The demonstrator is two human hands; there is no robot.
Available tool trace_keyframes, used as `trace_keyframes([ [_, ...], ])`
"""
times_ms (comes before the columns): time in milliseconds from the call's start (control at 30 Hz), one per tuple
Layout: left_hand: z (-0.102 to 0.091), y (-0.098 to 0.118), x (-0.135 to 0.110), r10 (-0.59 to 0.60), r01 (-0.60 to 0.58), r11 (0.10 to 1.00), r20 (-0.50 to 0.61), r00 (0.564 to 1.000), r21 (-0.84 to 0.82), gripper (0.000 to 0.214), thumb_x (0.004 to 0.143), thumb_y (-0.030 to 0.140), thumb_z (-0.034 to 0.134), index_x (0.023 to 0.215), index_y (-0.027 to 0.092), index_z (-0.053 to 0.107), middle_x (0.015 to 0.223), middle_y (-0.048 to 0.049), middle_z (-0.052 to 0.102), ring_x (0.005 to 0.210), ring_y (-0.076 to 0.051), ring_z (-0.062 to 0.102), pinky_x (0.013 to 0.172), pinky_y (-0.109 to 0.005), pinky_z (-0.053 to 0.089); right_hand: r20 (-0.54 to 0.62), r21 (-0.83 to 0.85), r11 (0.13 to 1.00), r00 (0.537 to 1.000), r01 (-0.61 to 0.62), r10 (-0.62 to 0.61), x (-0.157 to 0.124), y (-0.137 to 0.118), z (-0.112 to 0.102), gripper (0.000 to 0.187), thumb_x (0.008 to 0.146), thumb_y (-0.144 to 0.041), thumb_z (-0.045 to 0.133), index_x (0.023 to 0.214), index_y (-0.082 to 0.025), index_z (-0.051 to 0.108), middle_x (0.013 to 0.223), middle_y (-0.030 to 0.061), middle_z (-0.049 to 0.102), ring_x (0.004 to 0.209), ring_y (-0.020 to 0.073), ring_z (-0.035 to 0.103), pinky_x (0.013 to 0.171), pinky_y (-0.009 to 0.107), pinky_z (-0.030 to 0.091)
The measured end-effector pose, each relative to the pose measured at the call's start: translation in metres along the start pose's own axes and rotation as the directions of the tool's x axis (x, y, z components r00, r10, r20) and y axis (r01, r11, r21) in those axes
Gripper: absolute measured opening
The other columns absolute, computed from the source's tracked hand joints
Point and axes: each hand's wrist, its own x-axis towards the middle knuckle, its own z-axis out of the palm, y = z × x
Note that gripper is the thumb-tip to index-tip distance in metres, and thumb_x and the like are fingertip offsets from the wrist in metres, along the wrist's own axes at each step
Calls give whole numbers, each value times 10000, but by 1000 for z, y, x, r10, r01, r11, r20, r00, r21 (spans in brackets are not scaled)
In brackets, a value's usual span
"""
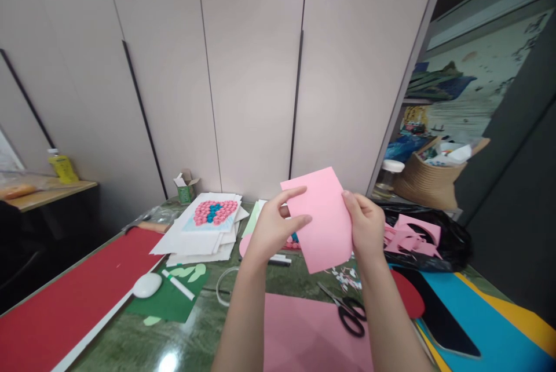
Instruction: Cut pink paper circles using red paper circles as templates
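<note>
I see my two bare hands raised above the middle of a green marbled table (182, 343), holding one pink paper rectangle (324, 221) between them. My left hand (271, 227) pinches the paper's left edge, thumb in front and fingers curled around it. My right hand (369, 227) grips the right edge the same way, so both hands are closed on the sheet, apart from each other by its width. The paper is tilted, its upper corner leaning left. Below it, near the table's front edge, lies a larger pink sheet (299, 331) with black-handled scissors (347, 308) resting at its right side. Toward the left edge lies a long red sheet (65, 308). Near the far edge sits a stack of white paper (195, 241) topped with a pink and blue heart design (215, 211). A black bag (452, 241) holding pink scraps sits at the right
</note>
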Motion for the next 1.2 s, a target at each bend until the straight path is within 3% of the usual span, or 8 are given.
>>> trace_keyframes([
  [133,-4,0,0,20,-18,997,-29,999,70,514,685,165,618,1187,220,522,983,-63,656,670,-117,566,554,-219,459,131,-29,999,991,28,-24,6,-2,-8,275,821,-389,490,678,-163,554,642,-7,510,591,123,444,523,211,339],
  [267,-5,2,-1,28,-30,991,21,999,134,518,666,142,620,1171,222,541,1148,-72,595,787,-143,576,623,-240,486,238,-59,998,970,-37,50,9,0,-15,354,843,-423,436,600,-168,475,571,-25,423,529,109,374,486,215,303],
  [500,1,1,-2,0,-12,989,83,997,150,539,680,163,609,1200,266,511,1255,-53,518,818,-159,571,564,-237,502,79,-202,979,997,15,1,4,-3,-10,382,823,-393,478,535,-180,342,543,-45,265,513,90,254,446,221,201],
  [633,1,2,0,42,-51,991,75,996,123,585,652,148,642,1213,243,502,1275,-57,495,917,-171,565,700,-244,497,24,-189,981,999,36,-32,1,-6,-7,377,797,-370,526,515,-174,371,525,-50,268,498,84,255,443,222,204],
  [800,1,3,2,63,-55,990,-58,996,133,620,699,221,622,1283,252,415,1019,-45,613,786,-146,586,649,-232,472,120,-185,977,989,108,-87,0,-5,-7,347,758,-359,581,504,-160,453,492,-54,303,473,81,276,447,222,218],
  [933,-2,2,1,52,-34,985,-102,993,171,438,728,253,589,1164,240,543,951,-43,635,760,-157,599,623,-238,467,238,-207,968,967,141,-90,2,-2,-10,283,794,-350,526,586,-159,524,543,-31,428,513,101,370,478,223,268],
  [1033,-2,3,1,102,-87,968,-52,993,237,315,712,213,599,1024,213,640,1035,-48,648,941,-196,586,783,-269,455,272,-227,962,958,151,-86,3,-2,-12,353,851,-367,417,560,-169,448,545,-28,390,517,103,347,476,228,256],
  [1200,2,4,2,108,-116,955,45,993,271,304,689,190,621,989,216,662,1068,-40,655,1047,-205,548,909,-292,393,152,-290,945,982,152,-111,-2,-8,-9,398,830,-380,463,522,-185,304,526,-45,261,495,87,260,455,234,206],
])
